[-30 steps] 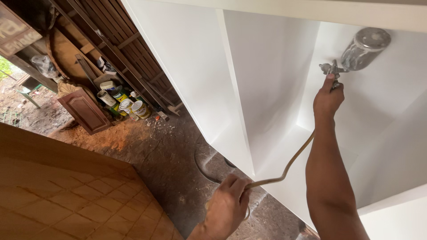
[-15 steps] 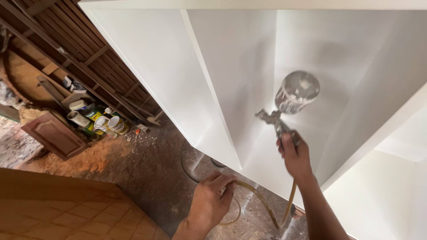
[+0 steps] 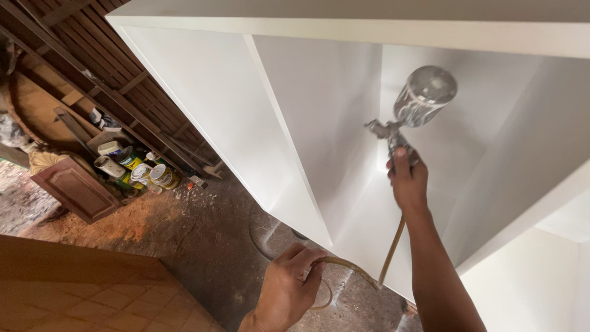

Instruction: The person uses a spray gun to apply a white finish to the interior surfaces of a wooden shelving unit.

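Right hand (image 3: 409, 184), fist wrapped round the spray gun (image 3: 405, 120), has dropped from the white cabinet's (image 3: 203, 92) upper corner toward mid-compartment, so the pass works downward, while left hand (image 3: 289, 292) still pinches the trailing hose (image 3: 362, 276).

1. We see the spray gun (image 3: 393, 136) in the right hand (image 3: 408, 183): bare metal body, dull grey sheen; its cup (image 3: 424, 93) looks polished metal, glossy w/ soft reflections.
2. Hose (image 3: 391, 253) in the left hand (image 3: 287, 289): smooth, yellowish, semi-clear plastic or rubber; can't tell which.
3. Cabinet (image 3: 319, 110): white painted panels, smooth, even, matt to faint satin.
4. Floor (image 3: 203, 240): rough concrete-like surface, dusty, w/ orange sawdust patches & pale speckles.
5. Slatted wall (image 3: 104, 55): dark unfinished wood, rough.
6. Carved door panel (image 3: 77, 187): brown wood, low sheen.
7. Paint cans (image 3: 138, 169): metal w/ paper or printed labels, smeared.
8. Board (image 3: 86, 295) bottom left: light wood, matt.
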